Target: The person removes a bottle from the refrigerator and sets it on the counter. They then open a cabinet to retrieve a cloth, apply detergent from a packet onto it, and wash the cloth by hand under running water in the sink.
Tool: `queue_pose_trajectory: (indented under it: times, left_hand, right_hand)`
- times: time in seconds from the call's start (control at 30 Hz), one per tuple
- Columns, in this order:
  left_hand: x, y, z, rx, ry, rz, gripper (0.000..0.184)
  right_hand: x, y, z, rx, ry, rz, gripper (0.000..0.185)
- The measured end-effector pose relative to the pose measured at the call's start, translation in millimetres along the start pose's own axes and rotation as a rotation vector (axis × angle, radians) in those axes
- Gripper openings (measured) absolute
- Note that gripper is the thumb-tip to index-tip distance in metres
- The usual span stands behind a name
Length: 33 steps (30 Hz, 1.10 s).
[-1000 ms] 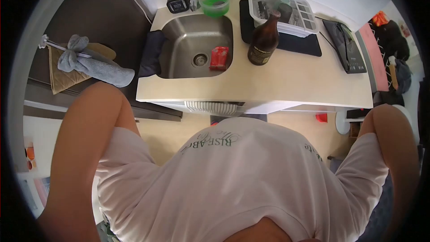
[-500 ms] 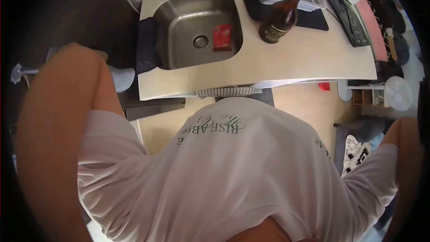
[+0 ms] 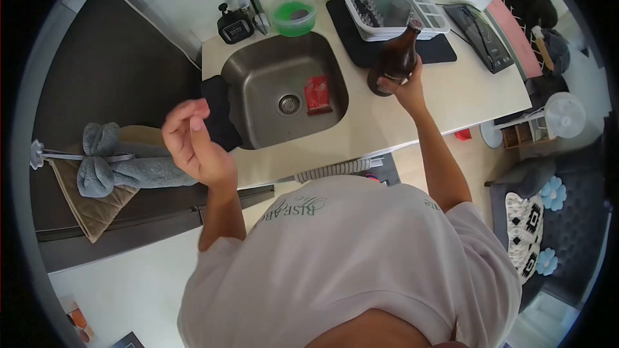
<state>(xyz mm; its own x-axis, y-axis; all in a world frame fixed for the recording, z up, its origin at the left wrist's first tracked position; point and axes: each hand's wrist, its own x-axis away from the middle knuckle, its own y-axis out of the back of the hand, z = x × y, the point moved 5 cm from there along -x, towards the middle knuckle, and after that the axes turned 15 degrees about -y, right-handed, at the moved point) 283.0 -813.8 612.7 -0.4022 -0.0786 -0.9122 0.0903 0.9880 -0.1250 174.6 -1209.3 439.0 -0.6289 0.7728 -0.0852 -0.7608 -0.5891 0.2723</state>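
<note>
My right hand (image 3: 409, 90) is wrapped around the lower body of a brown glass bottle (image 3: 398, 55), which has a cap on its neck. The bottle stands upright or nearly so, over the counter right of the sink; whether its base touches the surface I cannot tell. Raised in front of the sink's left side, my left hand (image 3: 198, 145) has loosely bent fingers with the thumb apart, and nothing shows in it. A dark cloth (image 3: 219, 116) hangs over the counter edge just beyond it. In the sink basin (image 3: 264, 90) lies a red packet (image 3: 317, 95) beside the drain.
Behind the sink are a black pump bottle (image 3: 235, 26), a faucet (image 3: 259, 14) and a green-tinted tub (image 3: 294, 18). A white dish rack (image 3: 438, 22) stands on a black mat (image 3: 348, 35). An induction cooker (image 3: 480, 35) is farther right. Grey towel (image 3: 148, 167) hangs at left.
Both hands have come into view. My right hand has taken hold of the brown bottle, and my left hand has risen near the sink. The camera view has shifted.
</note>
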Motion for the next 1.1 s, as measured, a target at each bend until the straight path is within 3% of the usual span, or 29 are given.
queue_pose_trajectory:
  times: [0.1, 0.17, 0.23, 0.3, 0.57, 0.7, 0.73, 0.93, 1.03, 1.1]
  left_hand:
    - [17.8, 22.4, 15.6, -0.066, 0.217, -0.062, 0.015]
    - [20.2, 26.7, 17.8, -0.118, 0.254, -0.032, 0.014]
    - [23.8, 23.6, 23.4, -0.103, 0.288, 0.005, 0.014]
    - [26.8, 14.5, 26.9, -0.12, 0.303, 0.054, 0.014]
    - [53.8, -69.7, 25.0, 0.169, 0.368, 0.187, 0.013]
    - [67.0, -119.4, 2.6, 0.263, 0.378, 0.271, 0.012]
    - [70.7, -131.1, -4.2, 0.281, 0.372, 0.313, 0.011]
    - [124.7, -240.4, -58.4, 0.476, 0.468, 0.573, 0.01]
    - [179.7, -318.4, -93.3, 0.513, 0.372, 0.828, 0.008]
    - [227.5, -379.0, -133.7, 0.608, 0.315, 1.147, 0.012]
  right_hand:
    - [2.6, -9.6, 13.8, 0.099, -0.015, -0.076, 0.098]
    - [1.5, -11.9, 12.2, -0.006, 0.042, -0.071, 0.098]
    - [2.1, -11.0, 14.0, 0.134, 0.054, -0.182, 0.099]
    - [1.5, -15.6, 10.3, 0.004, -0.005, -0.186, 0.097]
    - [27.2, 1.6, 1.3, 0.186, -0.187, -0.155, 0.11]
    - [76.9, 55.9, -10.4, 0.267, -0.121, -0.147, 0.091]
    - [94.4, 74.7, -20.4, 0.278, -0.18, -0.19, 0.082]
    - [212.4, 196.2, -137.4, 0.318, -0.686, -0.264, 0.071]
    - [275.5, 243.6, -210.9, 0.442, -0.941, -0.144, 0.062]
    - [308.1, 274.1, -224.7, 0.413, -0.997, -0.107, 0.058]
